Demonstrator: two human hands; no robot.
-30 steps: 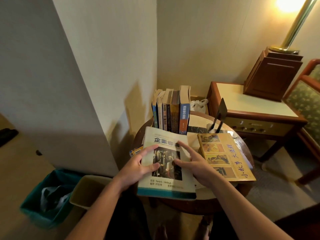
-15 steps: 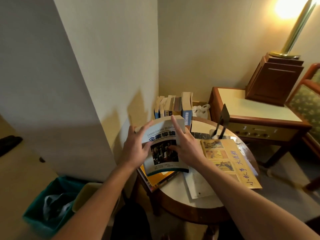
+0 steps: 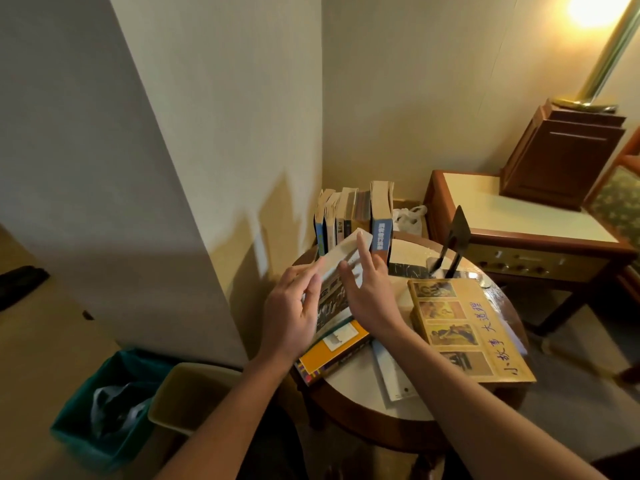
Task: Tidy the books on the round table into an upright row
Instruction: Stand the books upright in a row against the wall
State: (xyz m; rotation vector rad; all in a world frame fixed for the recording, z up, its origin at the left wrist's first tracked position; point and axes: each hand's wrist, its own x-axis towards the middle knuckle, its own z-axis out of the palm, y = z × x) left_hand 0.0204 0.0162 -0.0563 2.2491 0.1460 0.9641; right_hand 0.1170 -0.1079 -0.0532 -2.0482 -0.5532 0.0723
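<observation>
Holding a tilted book (image 3: 341, 271) over the round table (image 3: 360, 393).
Head view, frame centre: left hand (image 3: 291, 313) grips the tilted book's left edge, right hand (image 3: 370, 296) presses straight fingers (image 3: 363, 249) on its cover, before the upright row (image 3: 353, 216) by the corner walls (image 3: 398, 98). An orange book (image 3: 329, 356) and a yellow book (image 3: 464, 327) lie flat on the table; a teal bin (image 3: 114, 403) and a beige bin (image 3: 194, 393) stand lower left.

Warm, dim light from the lamp (image 3: 588, 8) glaring top right; edges bend.
</observation>
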